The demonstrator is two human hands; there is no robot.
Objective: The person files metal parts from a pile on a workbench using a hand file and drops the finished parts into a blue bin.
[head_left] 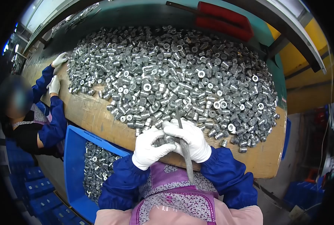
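In the head view, my left hand [149, 149], in a white glove, is closed around a small grey metal fitting [169, 140] at the table's front edge. My right hand [195, 141], gloved too, grips a long, narrow grey metal file [186, 157]. The file stands nearly upright in the picture, with one end towards the pile and the other towards my apron. Its middle passes close beside the fitting, and I cannot tell whether the two touch. Just beyond my hands spreads a large pile of similar shiny metal fittings [167, 78].
The pile covers much of the brown tabletop [88, 112]. A blue bin [71, 165] with more fittings stands at my left. At the back lies a red tray [224, 20]. A co-worker's gloved hands [55, 84] rest at the left edge. A metal frame [287, 26] overhangs the right.
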